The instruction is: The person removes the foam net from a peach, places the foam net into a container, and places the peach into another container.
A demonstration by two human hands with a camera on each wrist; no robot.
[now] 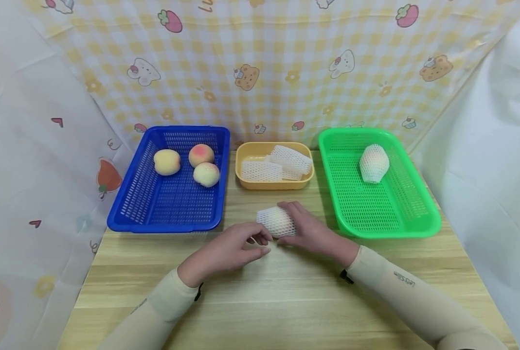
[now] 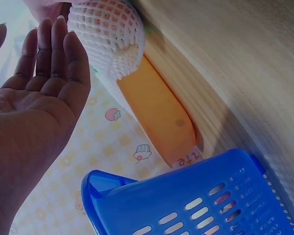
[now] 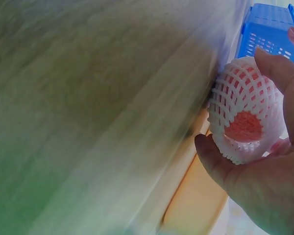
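Observation:
A peach in a white foam net sleeve (image 1: 277, 221) is at the middle of the table, in front of the yellow tray. My right hand (image 1: 314, 234) grips it from the right, and in the right wrist view thumb and fingers curl round the netted peach (image 3: 242, 105). Pink peach skin shows through the sleeve's open end there. Just left of it is my left hand (image 1: 231, 247), fingers loosely bent and holding nothing. The left wrist view has this hand (image 2: 41, 100) palm up with fingers extended, beside the sleeve (image 2: 108, 36).
At the left stands a blue basket (image 1: 165, 227) with three bare peaches. A yellow tray (image 1: 275, 185) at the back middle holds several flat foam sleeves (image 1: 261, 171). In the green basket (image 1: 386, 234) at the right lies another netted peach (image 1: 374, 164). A patterned cloth (image 1: 286, 97) hangs behind.

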